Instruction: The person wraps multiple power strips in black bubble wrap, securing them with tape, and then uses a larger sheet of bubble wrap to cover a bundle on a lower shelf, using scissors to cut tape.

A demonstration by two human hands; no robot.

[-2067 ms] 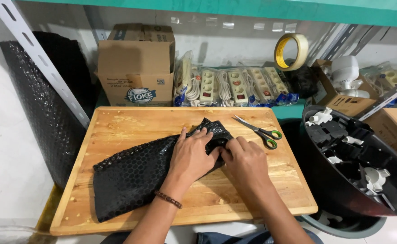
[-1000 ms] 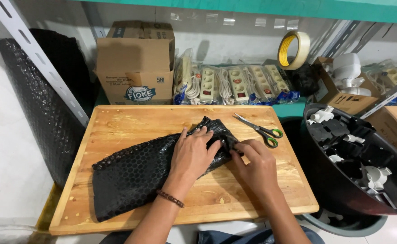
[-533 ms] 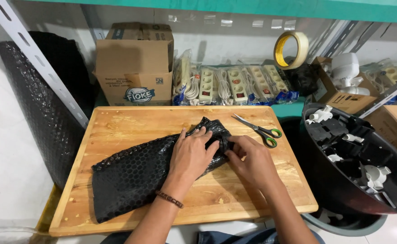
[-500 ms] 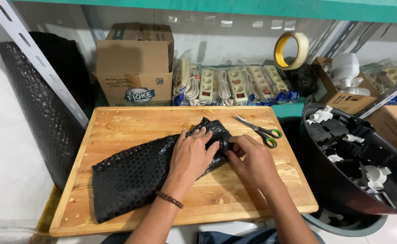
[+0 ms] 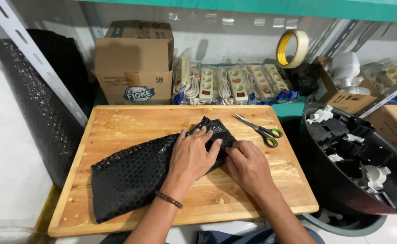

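left hand (image 5: 190,156): fingers (image 5: 201,135) spread flat, pointing to 1 o'clock, palm pressing down on the upper right end of the black wrap (image 5: 135,174); nothing is clenched in it. a bead bracelet (image 5: 169,199) circles the wrist.

right hand (image 5: 248,163): fingers (image 5: 232,150) curled at 10 o'clock of the palm, tips pinching the right edge of the wrap just beside the left hand's fingers; what lies under the fold cannot be told.

wrap: a sheet of black bubble film, bulging under the left palm, lying aslant on the board (image 5: 117,124) from 7 o'clock to 1 o'clock, its lower left end flat and free.

board: pale wood, bare along its far and near edges. scissors (image 5: 261,129) with green handles lie at 2 o'clock of the hands, near the wrap but apart from it.

beyond the board, at 12 o'clock: a row of packed power strips (image 5: 234,86); at 11 o'clock an open carton (image 5: 135,63); at 1 o'clock a tape roll (image 5: 292,48) hanging. at 9 o'clock a black roll (image 5: 40,104) leans behind a metal post. at 3 o'clock a dark tub (image 5: 338,190) holds black and white plastic parts (image 5: 347,144).
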